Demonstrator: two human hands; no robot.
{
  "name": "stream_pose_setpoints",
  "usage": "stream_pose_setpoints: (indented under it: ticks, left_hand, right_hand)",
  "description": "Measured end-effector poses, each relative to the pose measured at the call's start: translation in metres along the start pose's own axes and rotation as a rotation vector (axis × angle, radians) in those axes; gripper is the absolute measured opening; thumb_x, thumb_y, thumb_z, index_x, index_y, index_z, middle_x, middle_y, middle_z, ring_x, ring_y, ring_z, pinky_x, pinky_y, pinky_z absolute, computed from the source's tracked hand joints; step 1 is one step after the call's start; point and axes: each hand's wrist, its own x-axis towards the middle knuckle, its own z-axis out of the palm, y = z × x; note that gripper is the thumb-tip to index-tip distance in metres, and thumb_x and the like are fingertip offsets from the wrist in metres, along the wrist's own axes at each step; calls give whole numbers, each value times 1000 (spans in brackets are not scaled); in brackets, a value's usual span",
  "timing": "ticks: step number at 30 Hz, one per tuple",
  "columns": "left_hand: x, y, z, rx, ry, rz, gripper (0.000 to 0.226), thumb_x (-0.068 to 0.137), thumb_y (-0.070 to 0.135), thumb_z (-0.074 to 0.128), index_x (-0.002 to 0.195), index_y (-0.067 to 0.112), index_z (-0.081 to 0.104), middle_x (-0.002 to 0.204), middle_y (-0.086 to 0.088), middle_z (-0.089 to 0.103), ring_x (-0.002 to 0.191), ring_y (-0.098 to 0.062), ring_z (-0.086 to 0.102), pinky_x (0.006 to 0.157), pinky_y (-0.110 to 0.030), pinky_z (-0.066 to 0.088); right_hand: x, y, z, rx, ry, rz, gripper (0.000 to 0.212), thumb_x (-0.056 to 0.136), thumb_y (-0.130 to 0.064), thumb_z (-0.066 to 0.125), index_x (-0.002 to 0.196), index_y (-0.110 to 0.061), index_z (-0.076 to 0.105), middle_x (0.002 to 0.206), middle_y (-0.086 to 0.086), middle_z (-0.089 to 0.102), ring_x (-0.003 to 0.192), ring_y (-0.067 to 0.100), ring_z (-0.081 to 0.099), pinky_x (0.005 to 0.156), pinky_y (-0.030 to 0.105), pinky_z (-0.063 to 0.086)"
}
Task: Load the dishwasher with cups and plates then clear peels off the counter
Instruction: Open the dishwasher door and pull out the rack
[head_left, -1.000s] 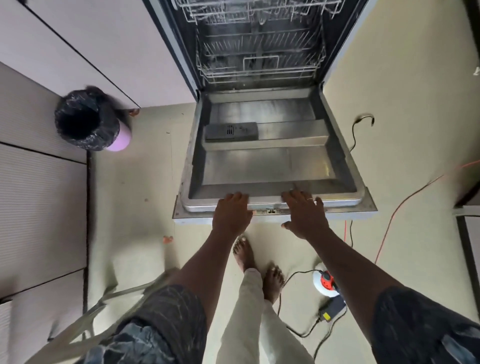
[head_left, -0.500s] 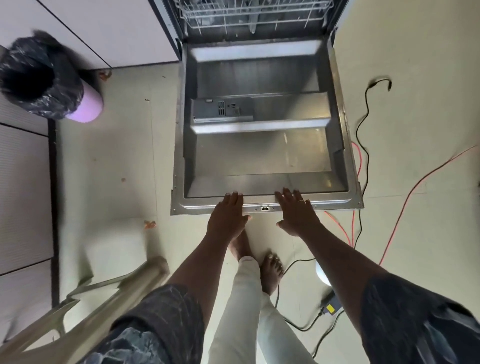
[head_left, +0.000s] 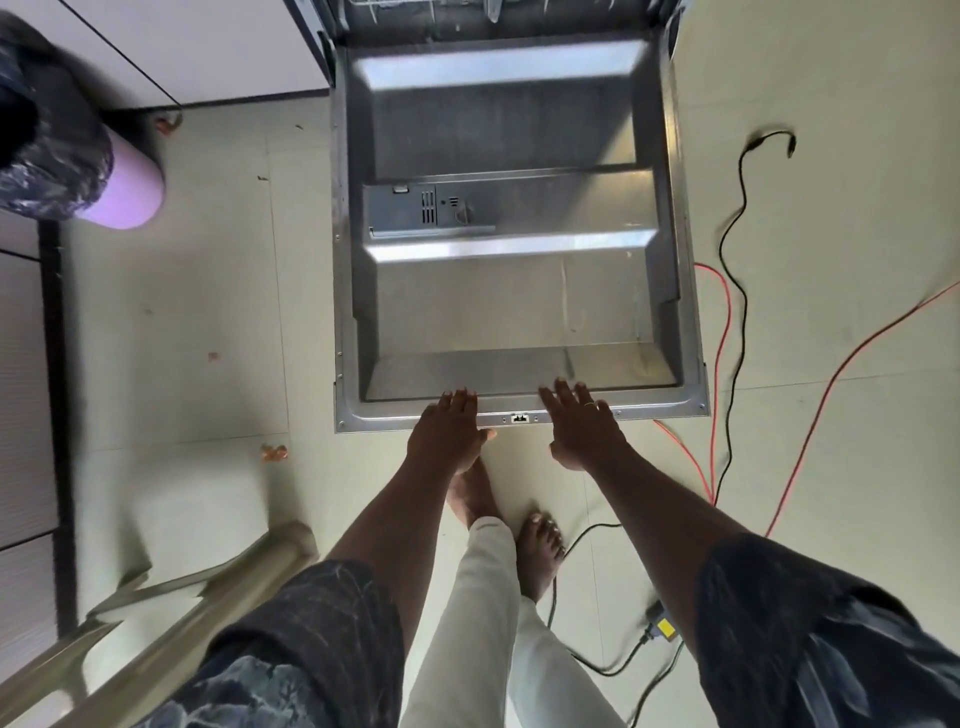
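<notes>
With the left hand (head_left: 449, 431) and right hand (head_left: 582, 426) resting flat, fingers (head_left: 460, 397) straight, on the near edge of the open dishwasher door (head_left: 519, 291), it is best lowered slowly and evenly.

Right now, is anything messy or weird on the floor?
Yes. Orange bits, maybe peel, lie scattered on the floor left of the open door. Loose cables snake along its right side, close to bare feet, so they could trip someone.
</notes>
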Motion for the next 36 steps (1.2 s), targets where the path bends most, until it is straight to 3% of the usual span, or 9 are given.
stream_pose_setpoints:
  ticks: [15, 22, 26, 36]
  left_hand:
    - [24, -1, 8, 12, -80, -41, 71, 105, 48, 35, 158, 8, 11, 166, -12, 6, 152, -29, 12, 120, -43, 21]
    - [8, 7, -20, -20, -40, -56, 71, 104, 53, 32, 157, 8, 17, 166, -11, 11, 153, -27, 9, 123, -44, 13]
    - [-15, 12, -69, -11, 89, -46, 71, 103, 54, 31, 156, 9, 20, 166, -11, 13, 153, -26, 8, 124, -46, 6]
    - [-49, 3, -248, 0, 218, -40, 73, 103, 57, 28, 158, 10, 17, 167, -9, 9, 154, -24, 2, 124, -46, 2]
  right_hand:
    - [16, 4, 18, 29, 26, -8, 82, 97, -10, 47, 163, -25, 1, 170, 3, -9, 157, 30, -3, 125, 48, 12]
    - [1, -5, -10, 38, 19, 6, 67, 103, -32, 49, 160, -22, 16, 170, 5, 9, 155, 28, 16, 123, 51, 16]
    - [-23, -18, -56, 21, 147, -37, 63, 103, -44, 48, 155, -18, 25, 164, 9, 26, 149, 31, 29, 119, 54, 25]
    - [-58, -44, -245, -3, 333, -38, 68, 105, -50, 36, 162, -20, 12, 169, 8, 12, 154, 29, 17, 122, 52, 16]
